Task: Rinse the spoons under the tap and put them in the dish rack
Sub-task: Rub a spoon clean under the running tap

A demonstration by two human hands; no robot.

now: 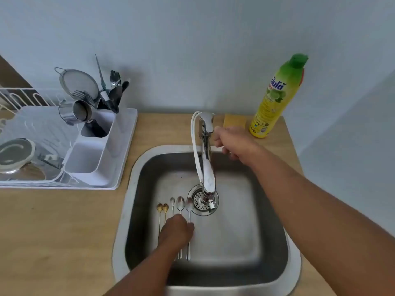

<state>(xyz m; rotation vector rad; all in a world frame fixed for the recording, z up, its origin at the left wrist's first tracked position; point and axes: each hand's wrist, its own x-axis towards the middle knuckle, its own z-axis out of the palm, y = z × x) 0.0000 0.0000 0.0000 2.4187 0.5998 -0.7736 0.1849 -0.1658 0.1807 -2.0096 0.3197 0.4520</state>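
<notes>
Several spoons lie side by side on the floor of the steel sink (245,231), bowls pointing away from me: two small gold spoons (162,208) on the left and silver spoons (180,205) to their right, beside the drain (203,201). My left hand (176,232) rests over the spoon handles, fingers curled down on them; whether it grips one is unclear. My right hand (229,142) is at the base of the chrome tap (206,154), just right of its lever. No water is visible. The white dish rack (119,150) stands on the counter to the left.
The rack's cutlery holder (96,133) holds forks, a strainer and a steel cup; a glass lid lies in the rack. A yellow sponge (234,121) and a yellow-green dish soap bottle (275,99) stand behind the sink at the right. Wooden counter surrounds the sink.
</notes>
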